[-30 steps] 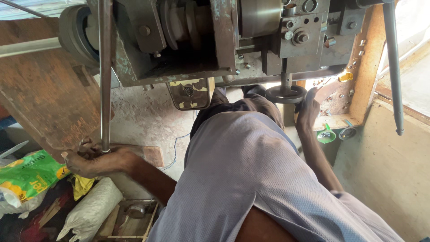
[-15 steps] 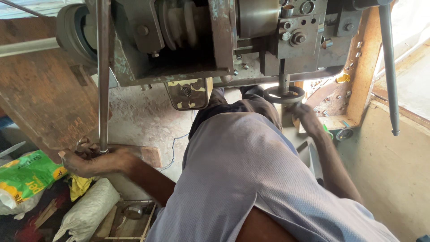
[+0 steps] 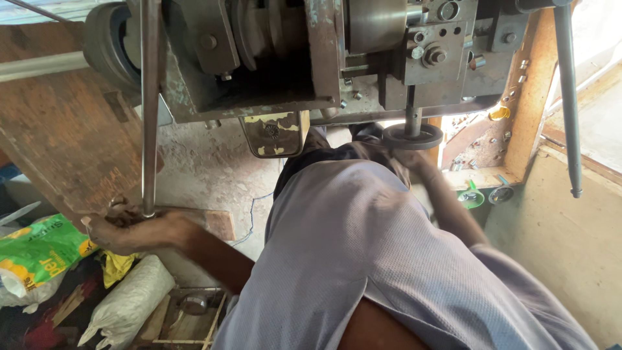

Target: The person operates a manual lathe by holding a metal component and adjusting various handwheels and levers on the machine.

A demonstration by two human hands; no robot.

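My left hand (image 3: pixel 129 230) is shut around the lower end of a long upright metal rod (image 3: pixel 149 110), which runs up past the heavy grey machine (image 3: pixel 311 58) above me. My right hand (image 3: pixel 414 165) reaches past my grey shirt, up to a small round handwheel (image 3: pixel 413 137) on a short shaft under the machine. It touches the wheel's underside. That hand is blurred and partly hidden by the shirt, so its grip is unclear.
A second thin lever (image 3: pixel 567 104) hangs at the right beside a wooden frame (image 3: pixel 528 97). A small green-handled tool (image 3: pixel 472 196) lies on a ledge. A green and yellow bag (image 3: pixel 39 249), a white sack (image 3: pixel 129 301) and a wooden crate (image 3: pixel 188 317) lie at lower left.
My right hand has moved left from beside the handwheel to under it. My left hand has stayed on the rod's lower end.
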